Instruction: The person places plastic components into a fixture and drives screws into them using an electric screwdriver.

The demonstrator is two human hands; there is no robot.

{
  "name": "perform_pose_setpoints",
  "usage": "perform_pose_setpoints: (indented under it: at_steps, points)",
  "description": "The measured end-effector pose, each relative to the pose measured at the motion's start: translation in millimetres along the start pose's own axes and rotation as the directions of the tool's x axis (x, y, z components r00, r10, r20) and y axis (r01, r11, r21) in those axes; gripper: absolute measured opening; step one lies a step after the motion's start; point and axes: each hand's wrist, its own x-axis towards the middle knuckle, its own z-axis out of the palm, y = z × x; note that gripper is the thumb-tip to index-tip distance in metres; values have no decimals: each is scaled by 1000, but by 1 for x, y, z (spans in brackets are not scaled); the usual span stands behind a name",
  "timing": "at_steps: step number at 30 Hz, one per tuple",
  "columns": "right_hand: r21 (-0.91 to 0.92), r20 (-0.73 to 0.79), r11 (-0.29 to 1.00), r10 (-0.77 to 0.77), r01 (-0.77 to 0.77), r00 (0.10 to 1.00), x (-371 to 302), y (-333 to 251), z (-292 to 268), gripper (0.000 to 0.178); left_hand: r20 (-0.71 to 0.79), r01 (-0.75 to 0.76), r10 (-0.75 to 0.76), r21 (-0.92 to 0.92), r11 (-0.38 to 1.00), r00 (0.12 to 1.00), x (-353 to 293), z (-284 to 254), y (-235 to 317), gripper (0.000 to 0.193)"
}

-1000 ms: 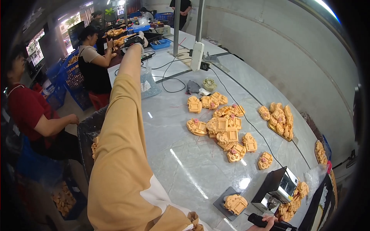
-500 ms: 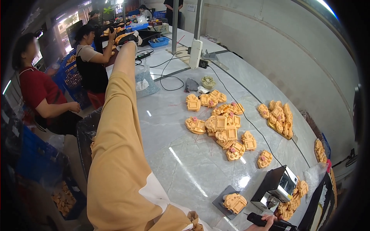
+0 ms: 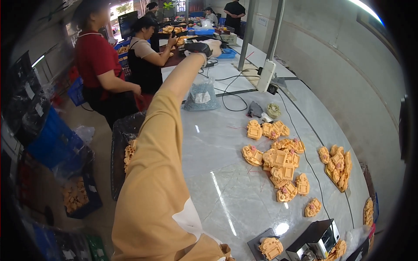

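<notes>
My left arm, in a tan sleeve, stretches far forward over the left side of the table. My left hand (image 3: 213,46) is near a blue tray (image 3: 227,53) at the table's far end. A black boxy object (image 3: 197,48) sits at its wrist; I cannot tell whether it is worn or held, and the fingers are not clear. My right hand is out of the picture. At the near edge an orange molded plastic part (image 3: 271,248) rests on a dark square plate (image 3: 254,244), beside a black and silver machine (image 3: 318,239).
Several orange parts (image 3: 281,163) lie piled mid-table, with more on a tray (image 3: 338,167) at the right. A cable runs from a white power strip (image 3: 266,76). Past it are a bag of bluish pellets (image 3: 201,95) and metal posts. Two people (image 3: 102,65) stand at the left.
The view has swung left, so the table sits further right. My right hand and its black handheld tool have left the picture. My left arm stays stretched forward.
</notes>
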Motion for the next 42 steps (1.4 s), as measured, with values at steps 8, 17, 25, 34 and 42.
perform_pose_setpoints:
  at_steps: [8,17,25,34,42]
  points:
    - [171,221,984,15,-54,975,-35,-4,57,16,-275,-831,808,-378,408,521,-217,34,125,38]
    - [189,236,963,146,-193,961,-65,-18,54,30,-57,-537,802,-771,343,594,-350,153,151,36]
    - [-126,396,989,121,-76,910,-67,11,24,48,79,-13,432,-978,206,898,-365,162,145,27]
    - [-99,207,977,-163,187,965,-80,15,20,41,102,129,644,-992,5,758,-370,197,213,28]
    - [-144,250,950,-236,277,939,-91,39,19,37,-20,-178,821,-979,100,570,-409,167,249,51]
